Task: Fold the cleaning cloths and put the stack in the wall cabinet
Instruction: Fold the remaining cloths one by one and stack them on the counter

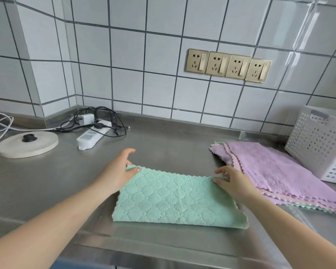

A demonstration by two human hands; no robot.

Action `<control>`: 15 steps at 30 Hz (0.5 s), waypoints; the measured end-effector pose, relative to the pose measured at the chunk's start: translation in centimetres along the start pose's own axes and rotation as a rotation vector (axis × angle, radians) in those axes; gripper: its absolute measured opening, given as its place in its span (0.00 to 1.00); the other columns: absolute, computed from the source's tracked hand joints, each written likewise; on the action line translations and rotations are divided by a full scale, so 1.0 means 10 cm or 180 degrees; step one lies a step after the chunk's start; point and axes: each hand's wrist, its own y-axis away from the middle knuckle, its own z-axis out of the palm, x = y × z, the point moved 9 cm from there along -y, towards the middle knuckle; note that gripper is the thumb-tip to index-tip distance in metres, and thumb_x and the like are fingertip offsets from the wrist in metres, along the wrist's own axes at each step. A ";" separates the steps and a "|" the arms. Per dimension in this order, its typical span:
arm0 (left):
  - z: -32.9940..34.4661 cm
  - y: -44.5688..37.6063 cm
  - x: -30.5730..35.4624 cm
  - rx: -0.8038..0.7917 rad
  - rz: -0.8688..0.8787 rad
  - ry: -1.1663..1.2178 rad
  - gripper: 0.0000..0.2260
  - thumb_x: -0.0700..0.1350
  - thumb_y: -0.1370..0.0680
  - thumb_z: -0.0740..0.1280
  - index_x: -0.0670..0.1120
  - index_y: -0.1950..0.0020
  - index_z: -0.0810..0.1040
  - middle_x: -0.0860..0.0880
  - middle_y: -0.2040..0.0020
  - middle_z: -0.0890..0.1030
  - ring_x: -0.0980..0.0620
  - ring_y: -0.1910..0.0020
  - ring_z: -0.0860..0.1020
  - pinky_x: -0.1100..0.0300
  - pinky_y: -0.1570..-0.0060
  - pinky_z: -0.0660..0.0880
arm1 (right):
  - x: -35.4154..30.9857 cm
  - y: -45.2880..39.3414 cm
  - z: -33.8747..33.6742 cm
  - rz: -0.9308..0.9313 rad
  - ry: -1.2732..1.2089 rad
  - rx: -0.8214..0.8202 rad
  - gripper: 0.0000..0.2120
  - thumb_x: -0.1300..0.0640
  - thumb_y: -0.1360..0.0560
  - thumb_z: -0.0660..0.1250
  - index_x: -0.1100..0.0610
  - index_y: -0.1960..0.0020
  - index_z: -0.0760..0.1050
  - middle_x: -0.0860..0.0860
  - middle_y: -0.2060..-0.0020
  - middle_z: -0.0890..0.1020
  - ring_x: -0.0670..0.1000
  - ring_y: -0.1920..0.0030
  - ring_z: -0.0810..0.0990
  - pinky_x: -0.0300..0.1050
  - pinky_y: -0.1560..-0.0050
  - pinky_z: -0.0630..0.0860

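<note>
A mint-green quilted cloth, folded in half, lies flat on the steel counter in front of me. My left hand pinches its far left corner between thumb and fingers. My right hand pinches the far right corner. To the right lies a pile of unfolded cloths, a purple one on top with pink and green edges showing under it. The wall cabinet is out of sight.
A white perforated basket stands at the right against the tiled wall. A white power strip with black cables and a round kettle base sit at the back left. Wall sockets are above.
</note>
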 end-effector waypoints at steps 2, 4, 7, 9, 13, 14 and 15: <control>0.05 -0.05 -0.01 -0.0051 -0.0005 -0.0046 0.26 0.49 0.24 0.68 0.51 0.29 0.61 0.50 0.51 0.78 0.59 0.66 0.71 0.63 0.67 0.64 | 0.03 -0.03 0.01 0.0041 0.0037 0.0024 0.12 0.49 0.25 0.66 0.49 0.42 0.73 0.47 0.53 0.76 0.48 0.54 0.73 0.40 0.57 0.68; 0.10 -0.08 -0.03 -0.0080 -0.0001 -0.0100 0.26 0.48 0.24 0.68 0.51 0.29 0.62 0.50 0.51 0.78 0.58 0.65 0.71 0.63 0.66 0.64 | 0.05 -0.03 0.02 0.0074 0.0032 0.0037 0.12 0.49 0.25 0.67 0.49 0.42 0.73 0.47 0.53 0.75 0.48 0.54 0.73 0.40 0.56 0.69; 0.19 -0.09 -0.01 -0.0268 0.0016 -0.0273 0.24 0.47 0.24 0.67 0.50 0.30 0.64 0.50 0.49 0.77 0.54 0.58 0.74 0.60 0.58 0.67 | 0.10 -0.05 0.03 0.0115 0.0023 0.0095 0.13 0.51 0.24 0.66 0.51 0.42 0.73 0.47 0.54 0.76 0.48 0.55 0.74 0.41 0.56 0.70; 0.19 -0.09 0.01 -0.0338 0.0037 -0.0402 0.20 0.46 0.24 0.67 0.48 0.33 0.68 0.49 0.44 0.76 0.50 0.46 0.75 0.58 0.47 0.69 | 0.08 -0.07 -0.03 0.0152 -0.0182 0.0277 0.13 0.53 0.24 0.65 0.53 0.40 0.73 0.50 0.49 0.79 0.48 0.53 0.77 0.42 0.53 0.72; 0.23 0.11 0.45 -0.0199 0.0653 -0.0833 0.17 0.47 0.20 0.60 0.48 0.32 0.71 0.50 0.33 0.71 0.51 0.35 0.71 0.57 0.33 0.64 | -0.44 0.11 -0.03 -0.0540 0.0188 0.0492 0.15 0.55 0.21 0.61 0.55 0.36 0.75 0.52 0.37 0.75 0.52 0.39 0.75 0.43 0.38 0.67; 0.34 0.21 0.60 -0.0307 0.0836 -0.0833 0.17 0.46 0.20 0.58 0.48 0.31 0.70 0.51 0.31 0.70 0.52 0.32 0.68 0.58 0.31 0.61 | -0.64 0.19 0.09 -0.0820 0.0312 0.0356 0.15 0.55 0.21 0.61 0.55 0.35 0.74 0.52 0.35 0.73 0.53 0.36 0.72 0.42 0.35 0.65; 0.48 0.30 0.71 -0.0453 0.0984 -0.0876 0.18 0.46 0.19 0.56 0.48 0.29 0.68 0.52 0.28 0.67 0.52 0.29 0.64 0.59 0.29 0.58 | -0.82 0.29 0.25 -0.1014 0.0448 0.0168 0.17 0.55 0.21 0.60 0.54 0.33 0.73 0.52 0.32 0.71 0.53 0.33 0.70 0.43 0.33 0.63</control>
